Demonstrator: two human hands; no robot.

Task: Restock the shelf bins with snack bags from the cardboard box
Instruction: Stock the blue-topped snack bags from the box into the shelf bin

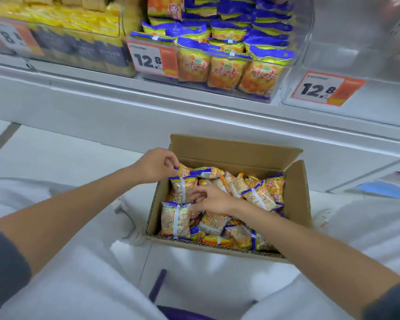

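pinching snack bag (184, 169) with left hand (156, 165) | right hand (211, 199) over bags (261, 197) in cardboard box (236, 153) | right grip: cannot tell

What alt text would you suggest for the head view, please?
Both hands reach into an open cardboard box of orange-and-blue snack bags on the floor: the left hand pinches one snack bag at the far corner, the right hand is among the rest. Above, a clear shelf bin holds matching bags.
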